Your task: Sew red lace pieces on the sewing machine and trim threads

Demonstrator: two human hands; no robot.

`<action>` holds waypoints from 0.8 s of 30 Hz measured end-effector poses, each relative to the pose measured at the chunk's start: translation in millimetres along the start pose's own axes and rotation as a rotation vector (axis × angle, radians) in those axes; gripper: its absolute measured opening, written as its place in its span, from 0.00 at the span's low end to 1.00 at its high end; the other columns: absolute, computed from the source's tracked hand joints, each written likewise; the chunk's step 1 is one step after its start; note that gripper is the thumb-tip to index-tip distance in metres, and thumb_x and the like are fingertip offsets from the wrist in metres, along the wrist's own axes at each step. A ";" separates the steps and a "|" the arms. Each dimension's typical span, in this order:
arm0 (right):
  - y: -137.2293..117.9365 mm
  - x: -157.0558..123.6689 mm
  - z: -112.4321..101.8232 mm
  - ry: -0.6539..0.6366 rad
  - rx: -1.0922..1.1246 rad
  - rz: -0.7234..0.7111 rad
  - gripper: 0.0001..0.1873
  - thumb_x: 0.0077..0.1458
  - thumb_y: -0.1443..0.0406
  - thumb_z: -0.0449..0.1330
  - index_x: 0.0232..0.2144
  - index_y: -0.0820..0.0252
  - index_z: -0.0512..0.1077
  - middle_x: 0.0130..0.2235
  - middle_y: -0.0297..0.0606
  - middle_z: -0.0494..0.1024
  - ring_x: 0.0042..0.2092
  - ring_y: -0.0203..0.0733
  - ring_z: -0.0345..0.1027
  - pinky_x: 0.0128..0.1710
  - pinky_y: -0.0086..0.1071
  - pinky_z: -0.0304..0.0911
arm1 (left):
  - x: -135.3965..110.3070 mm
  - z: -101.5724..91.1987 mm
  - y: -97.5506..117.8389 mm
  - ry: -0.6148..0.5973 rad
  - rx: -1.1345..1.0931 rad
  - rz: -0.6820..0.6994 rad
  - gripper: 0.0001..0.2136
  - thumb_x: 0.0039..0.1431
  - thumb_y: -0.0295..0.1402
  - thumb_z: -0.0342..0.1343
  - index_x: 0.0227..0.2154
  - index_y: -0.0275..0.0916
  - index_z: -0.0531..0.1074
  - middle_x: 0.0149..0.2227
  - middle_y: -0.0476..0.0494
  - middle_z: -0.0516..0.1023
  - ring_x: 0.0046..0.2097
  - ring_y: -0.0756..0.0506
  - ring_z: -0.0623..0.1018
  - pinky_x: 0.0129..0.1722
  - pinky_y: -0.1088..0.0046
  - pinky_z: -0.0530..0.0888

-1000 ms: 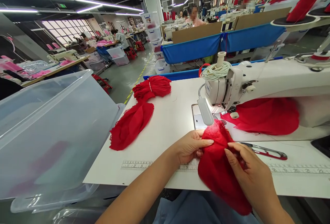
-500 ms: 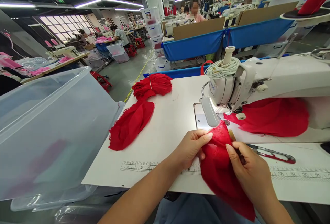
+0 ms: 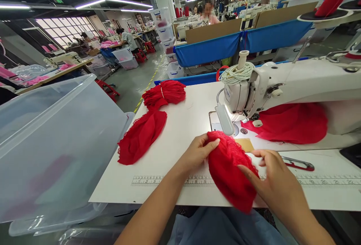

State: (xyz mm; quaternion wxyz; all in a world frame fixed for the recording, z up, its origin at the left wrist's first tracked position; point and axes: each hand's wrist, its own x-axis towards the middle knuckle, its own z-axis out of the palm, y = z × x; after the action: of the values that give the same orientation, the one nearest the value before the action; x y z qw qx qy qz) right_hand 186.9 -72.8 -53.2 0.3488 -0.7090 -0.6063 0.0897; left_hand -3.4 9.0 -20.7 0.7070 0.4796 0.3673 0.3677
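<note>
My left hand (image 3: pixel 199 151) pinches the upper left corner of a red lace-edged fabric piece (image 3: pixel 229 173) between thumb and fingers. The piece hangs over the table's front edge, its lace band running along the upper right side. At that right side is my right hand (image 3: pixel 272 175), thumb and index finger spread apart; the thumb overlaps the cloth, while the other fingers are partly hidden. Just beyond the fabric stands a white sewing machine (image 3: pixel 299 83) with its lamp lit over the needle area. Another red cloth (image 3: pixel 293 124) lies under the machine arm.
Thread snips (image 3: pixel 299 163) lie right of my right hand, near a tan patch (image 3: pixel 244 144) and a printed ruler (image 3: pixel 172 181). At the left are a loose red piece (image 3: pixel 142 136), a tied red bundle (image 3: pixel 165 93) and a clear plastic bin (image 3: pixel 64 139). Other people sit at machines beyond.
The fabric has shifted left and away from the needle area with my left hand, and its lace side has turned up. My right hand's thumb and index have spread from their pinch.
</note>
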 end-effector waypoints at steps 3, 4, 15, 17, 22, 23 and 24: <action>11.7 -14.0 -11.2 -0.161 -0.128 0.017 0.23 0.49 0.41 0.55 0.26 0.53 0.69 0.31 0.38 0.75 0.29 0.45 0.69 0.16 0.31 0.52 | 0.5 -1.6 4.6 0.004 -0.096 -0.028 0.13 0.53 0.39 0.65 0.38 0.35 0.79 0.36 0.44 0.81 0.40 0.46 0.77 0.44 0.73 0.70; 11.9 -17.3 -14.1 -0.215 -0.101 0.020 0.22 0.51 0.43 0.54 0.22 0.53 0.67 0.27 0.36 0.73 0.26 0.44 0.68 0.16 0.31 0.50 | -0.1 -0.9 5.8 0.019 -0.163 -0.044 0.13 0.54 0.38 0.64 0.38 0.35 0.79 0.35 0.45 0.81 0.39 0.47 0.77 0.44 0.74 0.70; -45.4 -12.0 1.2 -0.225 1.367 0.648 0.20 0.42 0.52 0.70 0.34 0.55 0.73 0.32 0.34 0.79 0.30 0.39 0.72 0.27 0.29 0.67 | -36.9 19.3 -14.4 -0.003 -0.740 -0.292 0.10 0.61 0.27 0.58 0.43 0.29 0.76 0.40 0.36 0.82 0.45 0.43 0.81 0.58 0.66 0.68; -49.5 -10.0 5.5 -0.174 1.408 0.662 0.20 0.40 0.53 0.72 0.33 0.55 0.72 0.31 0.33 0.79 0.30 0.39 0.72 0.26 0.28 0.67 | -37.5 15.8 -17.3 0.109 -0.827 -0.234 0.08 0.63 0.28 0.56 0.41 0.30 0.77 0.40 0.38 0.83 0.45 0.44 0.81 0.59 0.66 0.68; -56.0 -10.5 11.0 -0.250 1.343 0.609 0.18 0.43 0.53 0.71 0.31 0.56 0.71 0.28 0.32 0.77 0.29 0.39 0.71 0.26 0.29 0.67 | -37.7 13.9 -17.5 0.045 -0.834 -0.296 0.17 0.56 0.36 0.64 0.44 0.28 0.75 0.43 0.34 0.81 0.50 0.39 0.79 0.58 0.63 0.69; -56.5 -10.4 11.6 -0.258 1.329 0.598 0.18 0.43 0.53 0.71 0.31 0.56 0.71 0.27 0.32 0.77 0.29 0.38 0.70 0.26 0.29 0.67 | -37.3 14.4 -17.1 0.069 -0.811 -0.301 0.16 0.54 0.33 0.66 0.43 0.29 0.75 0.41 0.35 0.82 0.49 0.39 0.79 0.57 0.63 0.70; -56.6 -10.0 12.2 -0.256 1.326 0.588 0.18 0.43 0.53 0.71 0.31 0.56 0.71 0.27 0.31 0.76 0.28 0.38 0.69 0.25 0.28 0.66 | -36.6 14.8 -16.5 0.110 -0.794 -0.296 0.15 0.52 0.30 0.67 0.41 0.30 0.76 0.39 0.36 0.82 0.47 0.40 0.80 0.56 0.64 0.71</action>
State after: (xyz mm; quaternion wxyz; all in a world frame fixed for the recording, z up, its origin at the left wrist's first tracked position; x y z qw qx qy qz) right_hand 132.6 -76.1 -31.1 0.5922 -0.4667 -0.2454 0.6093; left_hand -4.6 -33.4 -26.3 0.8612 0.0918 0.2993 0.4004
